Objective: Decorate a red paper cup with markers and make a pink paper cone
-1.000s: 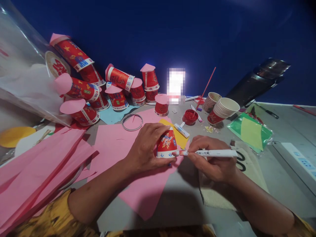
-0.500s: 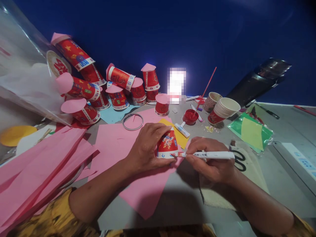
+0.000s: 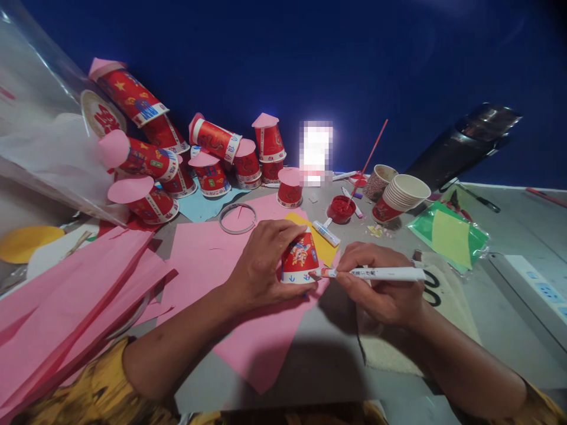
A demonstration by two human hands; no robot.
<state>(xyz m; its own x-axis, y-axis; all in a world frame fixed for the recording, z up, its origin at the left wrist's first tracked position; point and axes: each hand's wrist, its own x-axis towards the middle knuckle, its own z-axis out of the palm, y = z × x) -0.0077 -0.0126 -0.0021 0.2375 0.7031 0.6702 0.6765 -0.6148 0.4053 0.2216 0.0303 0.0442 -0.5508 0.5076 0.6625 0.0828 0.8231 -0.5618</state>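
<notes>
A red paper cup with a gold and white print stands upside down over pink paper, my left hand closed around its left side. Small blue arrow-like marks run along the white band at its lower edge. Pinched in my right hand is a white marker pen, its reddish tip at the right part of that band. Sheets of pink paper lie under the cup, and a yellow sheet with a small white tube on it is just behind.
Red cups with pink paper cones crowd the back left. Behind the cup are a grey ring, a red paint pot with a stick, and stacked paper cups. A black flask leans at right; a cloth lies beneath my right forearm.
The marker tip has shifted slightly right and up along the cup's white band, my right hand moving with it. My left hand keeps its grip on the cup.
</notes>
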